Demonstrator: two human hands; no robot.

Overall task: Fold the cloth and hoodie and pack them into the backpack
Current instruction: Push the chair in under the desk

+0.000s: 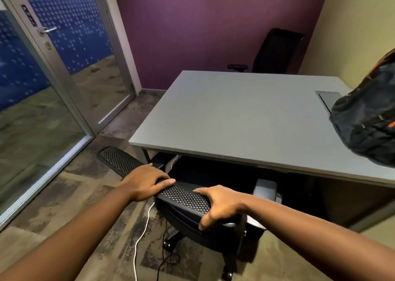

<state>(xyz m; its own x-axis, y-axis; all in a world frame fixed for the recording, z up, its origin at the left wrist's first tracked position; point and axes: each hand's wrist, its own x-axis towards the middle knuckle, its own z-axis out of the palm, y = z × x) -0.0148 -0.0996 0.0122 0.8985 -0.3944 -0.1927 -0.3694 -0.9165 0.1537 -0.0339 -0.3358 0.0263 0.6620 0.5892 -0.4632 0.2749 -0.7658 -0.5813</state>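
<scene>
- Your left hand (147,181) lies over the top of the chair (181,197) back at lower centre of the frame, fingers curled on its mesh edge.
- Your right hand (215,203) grips the same top edge a little to the right, with the thumb hooked down on the near side.
- The backpack (367,118) stands at the right edge of the frame, on the right end of the desk (235,114). It is partly cut off by the frame, and I cannot tell if its zip is open.
- The cloth and the hoodie are not in view, so I judge that no folding or packing is started yet.
- Risk: a white cable (142,233) and a dark one lie on the floor just beside the chair wheels. If you roll the chair toward the lower left, a wheel may catch them and pull on whatever they are plugged into.
- Risk: the chair seat is under the desk, near its front edge. If you tilt the chair while you pull, an armrest may knock the underside.
- Risk: the backpack sits near the desk's front right corner, so a hard bump to the desk may tip it.
- Room: the floor at the left, toward the glass door (70,52), is open, and most of the desk top is bare for folding.
- A second chair (275,52) stands behind the desk, at upper right, well apart from you.
</scene>
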